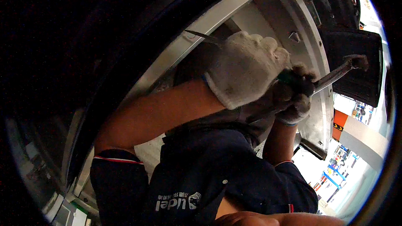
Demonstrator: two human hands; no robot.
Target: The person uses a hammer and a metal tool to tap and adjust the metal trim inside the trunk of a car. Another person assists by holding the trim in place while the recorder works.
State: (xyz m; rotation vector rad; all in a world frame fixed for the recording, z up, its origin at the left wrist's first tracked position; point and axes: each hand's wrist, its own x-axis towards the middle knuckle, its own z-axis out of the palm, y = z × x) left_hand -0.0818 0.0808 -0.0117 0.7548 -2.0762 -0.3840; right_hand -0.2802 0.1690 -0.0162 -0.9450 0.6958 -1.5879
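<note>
My left hand [250, 69], in a pale knitted work glove, is closed in a fist. A thin dark pointed blade [202, 36] sticks out of its far left side. A dark green and black grip [289, 76] shows at the other side of this fist; whether it belongs to the blade cannot be made out. Just to the right, my right hand [298, 108], also gloved, is wrapped round a metal-shafted tool [337, 75]. Its shaft slants up and right to a thick, dark, blunt end. Shadow hides part of the right fingers.
A curved pale metal frame [312, 46] arches round my hands, with small holes along it. A dark flat panel [354, 65] hangs at the right. Beyond it stand an orange-and-white beam [360, 132] and blue workshop equipment [335, 176]. Deep shadow fills the left.
</note>
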